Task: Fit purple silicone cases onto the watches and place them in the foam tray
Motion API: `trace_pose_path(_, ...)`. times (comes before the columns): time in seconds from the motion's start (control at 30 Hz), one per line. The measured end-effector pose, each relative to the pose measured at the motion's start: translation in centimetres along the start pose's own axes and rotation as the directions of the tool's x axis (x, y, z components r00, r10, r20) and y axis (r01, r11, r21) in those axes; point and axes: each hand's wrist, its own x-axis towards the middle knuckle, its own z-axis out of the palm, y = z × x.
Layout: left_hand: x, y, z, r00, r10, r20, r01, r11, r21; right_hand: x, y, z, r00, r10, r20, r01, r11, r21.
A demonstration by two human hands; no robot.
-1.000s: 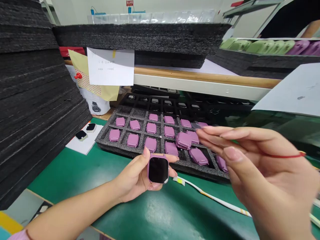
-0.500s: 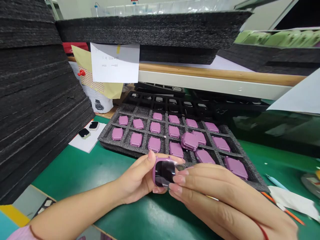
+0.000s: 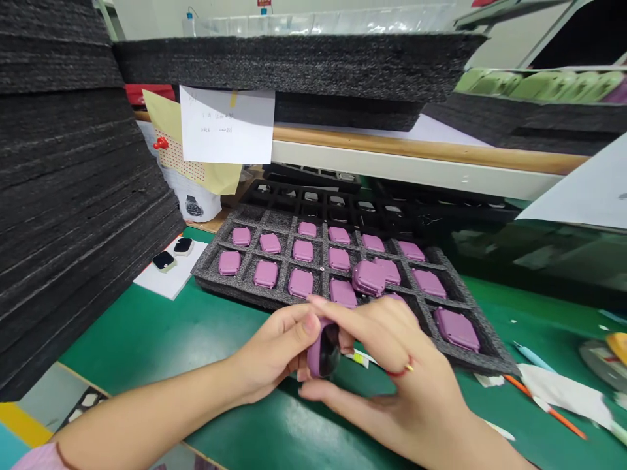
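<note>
A purple smartwatch body (image 3: 322, 349) with a glossy black screen is tilted on its side between my hands, without a strap. My left hand (image 3: 277, 349) grips its left edge, thumb on top and fingers behind. Around the right side curl the fingers of my right hand (image 3: 392, 356), index finger over the top and thumb near the lower edge. Those fingers partly cover the screen. Just beyond lies a black foam tray (image 3: 230, 287) whose compartments hold several purple watch bodies (image 3: 266, 273); one watch body (image 3: 369, 277) rests on top of others.
Two pale watches (image 3: 163, 261) lie on white paper at left, beside a tall stack of black foam (image 3: 73, 196). A shelf (image 3: 392, 166) crosses above the tray. At right are an orange stick tool (image 3: 548, 410), a crumpled tissue (image 3: 563, 388) and a tape roll (image 3: 600, 365).
My right hand has turned and moved from pinching clear film at the screen's right edge to curling around the watch body. The watch body has rotated more side-on. The film no longer shows.
</note>
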Motion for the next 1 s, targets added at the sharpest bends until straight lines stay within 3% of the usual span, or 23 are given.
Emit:
trace_pose_path(0.13,-0.1,-0.5,-0.1,0.997,-0.016,-0.073,0.013,0.999,-0.038,0.2,0.2,-0.1,0.999,0.043,-0.003,-0.042,0.982,0.184)
trace_pose_path(0.27,0.0,-0.8,-0.4,0.994,-0.063,-0.084,0.057,0.996,-0.066,0.3,0.6,-0.4,0.998,0.065,0.026,-0.07,0.962,0.263)
trace_pose_path(0.37,0.1,-0.5,-0.3,0.989,-0.064,-0.135,0.056,0.996,-0.066,0.1,0.5,-0.2,0.972,0.201,0.119,-0.231,0.901,0.368)
trace_pose_path(0.47,0.1,-0.2,-0.1,0.986,-0.067,-0.151,0.049,0.991,-0.121,-0.2,0.4,0.2,0.917,0.323,0.234,-0.398,0.769,0.5)
trace_pose_path(0.57,0.2,-0.2,0.0,0.988,-0.048,-0.146,0.023,0.986,-0.167,-0.4,0.3,0.6,0.912,0.324,0.252,-0.41,0.742,0.531)
trace_pose_path(0.67,0.2,-0.1,0.1,0.987,-0.054,-0.149,0.026,0.982,-0.188,-0.3,0.4,0.5,0.957,0.243,0.161,-0.29,0.845,0.449)
trace_pose_path(0.8,0.2,0.1,0.1,0.986,-0.13,-0.106,0.105,0.971,-0.215,0.5,2.2,-1.0,0.991,0.114,-0.075,-0.109,0.992,0.063)
trace_pose_path(0.9,0.1,-0.4,0.0,0.978,-0.209,0.0,0.209,0.976,-0.055,0.7,5.3,-2.6,0.949,0.208,-0.238,-0.25,0.955,-0.161)
trace_pose_path(0.93,0.1,-0.8,0.0,0.969,-0.246,0.028,0.244,0.969,0.045,0.6,6.4,-2.9,0.935,0.266,-0.237,-0.312,0.932,-0.185)
trace_pose_path(1.0,0.1,-1.8,-0.1,0.938,-0.343,0.053,0.318,0.91,0.265,0.3,8.2,-3.5,0.919,0.374,-0.122,-0.392,0.902,-0.183)
